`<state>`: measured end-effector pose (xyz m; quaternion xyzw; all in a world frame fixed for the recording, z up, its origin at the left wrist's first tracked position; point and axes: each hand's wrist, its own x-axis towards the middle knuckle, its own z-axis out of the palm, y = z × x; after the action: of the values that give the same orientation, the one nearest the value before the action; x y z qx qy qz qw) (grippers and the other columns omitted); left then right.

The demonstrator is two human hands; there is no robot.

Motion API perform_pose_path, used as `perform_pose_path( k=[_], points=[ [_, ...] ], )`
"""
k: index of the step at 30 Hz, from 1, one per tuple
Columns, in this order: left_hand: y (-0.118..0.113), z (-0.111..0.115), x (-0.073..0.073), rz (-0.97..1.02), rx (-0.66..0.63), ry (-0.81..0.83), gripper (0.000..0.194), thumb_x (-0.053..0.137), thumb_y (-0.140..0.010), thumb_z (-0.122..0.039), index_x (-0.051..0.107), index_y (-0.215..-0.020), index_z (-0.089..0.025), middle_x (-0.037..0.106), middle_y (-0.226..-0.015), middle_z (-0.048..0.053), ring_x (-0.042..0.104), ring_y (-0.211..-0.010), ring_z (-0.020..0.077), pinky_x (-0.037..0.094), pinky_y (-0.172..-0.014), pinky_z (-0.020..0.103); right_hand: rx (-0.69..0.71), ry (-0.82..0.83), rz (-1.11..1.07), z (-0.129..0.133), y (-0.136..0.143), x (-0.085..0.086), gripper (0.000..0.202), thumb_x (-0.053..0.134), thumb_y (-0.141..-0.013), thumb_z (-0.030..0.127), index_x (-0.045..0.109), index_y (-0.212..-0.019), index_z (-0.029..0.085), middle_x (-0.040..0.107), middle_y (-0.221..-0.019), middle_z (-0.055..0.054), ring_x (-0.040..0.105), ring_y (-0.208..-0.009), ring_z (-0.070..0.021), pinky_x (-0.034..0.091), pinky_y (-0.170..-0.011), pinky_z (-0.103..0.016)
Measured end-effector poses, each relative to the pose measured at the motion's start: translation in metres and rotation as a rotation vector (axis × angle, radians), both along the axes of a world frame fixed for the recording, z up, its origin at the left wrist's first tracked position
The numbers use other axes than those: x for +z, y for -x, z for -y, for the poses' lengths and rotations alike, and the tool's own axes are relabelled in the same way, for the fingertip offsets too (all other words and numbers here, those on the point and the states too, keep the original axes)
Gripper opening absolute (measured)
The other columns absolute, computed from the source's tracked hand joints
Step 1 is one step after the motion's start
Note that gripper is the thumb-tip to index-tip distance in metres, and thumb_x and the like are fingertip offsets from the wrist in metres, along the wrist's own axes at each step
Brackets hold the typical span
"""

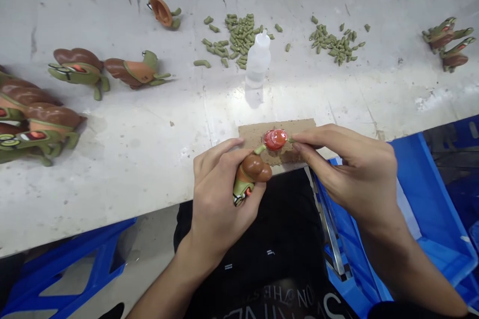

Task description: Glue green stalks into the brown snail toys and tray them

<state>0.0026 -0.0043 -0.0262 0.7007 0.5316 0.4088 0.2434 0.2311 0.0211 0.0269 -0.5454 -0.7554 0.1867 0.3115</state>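
Note:
My left hand (220, 189) is closed around a turtle-like toy figure (252, 169) with a shiny brown shell and green head, held tilted at the table's edge. One green limb of the figure points toward a small red dish (275, 139) of glossy wet-looking liquid. The dish rests on a piece of brown cardboard (258, 132). My right hand (348, 159) pinches a tiny green piece (291, 140) between thumb and forefinger, right at the dish's right rim. Whether the piece touches the liquid, I cannot tell.
Behind the cardboard stands a translucent squeeze bottle (258, 62). Small green parts lie in two piles, one left (243, 35) and one right (333, 44). More toy figures (48, 119) crowd the left, and others (449, 42) lie far right. Blue crates (430, 194) stand below the table's right edge.

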Motion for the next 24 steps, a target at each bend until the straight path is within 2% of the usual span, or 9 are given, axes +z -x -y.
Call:
perform_pose_path(
  k=[6,14,24],
  points=[
    [-0.001,0.000,0.000,0.008,-0.003,0.011,0.031,0.086,-0.099,-0.018,0.071,-0.123,-0.031,0.090,-0.118,0.007,0.083,-0.135,0.0423,0.059,-0.114,0.058,-0.009,-0.001,0.031,-0.001,0.002,0.002,0.028,0.076,-0.113,0.009,0.091,-0.118,0.033,0.093,-0.117,-0.003,0.089,-0.108,-0.0296,0.074,-0.095,-0.047],
    [-0.001,0.001,-0.002,0.005,0.005,0.010,0.028,0.085,-0.101,-0.018,0.070,-0.121,-0.031,0.091,-0.117,0.008,0.084,-0.132,0.0415,0.060,-0.113,0.058,0.054,0.007,0.067,-0.007,0.001,0.004,0.029,0.078,-0.112,0.009,0.094,-0.120,0.033,0.091,-0.118,-0.006,0.088,-0.106,-0.0293,0.074,-0.093,-0.045],
    [-0.001,0.000,-0.004,0.018,-0.004,0.009,0.027,0.084,-0.102,-0.019,0.071,-0.123,-0.032,0.091,-0.116,0.006,0.085,-0.130,0.0412,0.059,-0.113,0.058,0.098,-0.021,0.150,-0.020,0.004,0.015,0.023,0.077,-0.111,0.009,0.092,-0.110,0.026,0.091,-0.111,-0.008,0.087,-0.097,-0.0286,0.070,-0.080,-0.041]
  ],
)
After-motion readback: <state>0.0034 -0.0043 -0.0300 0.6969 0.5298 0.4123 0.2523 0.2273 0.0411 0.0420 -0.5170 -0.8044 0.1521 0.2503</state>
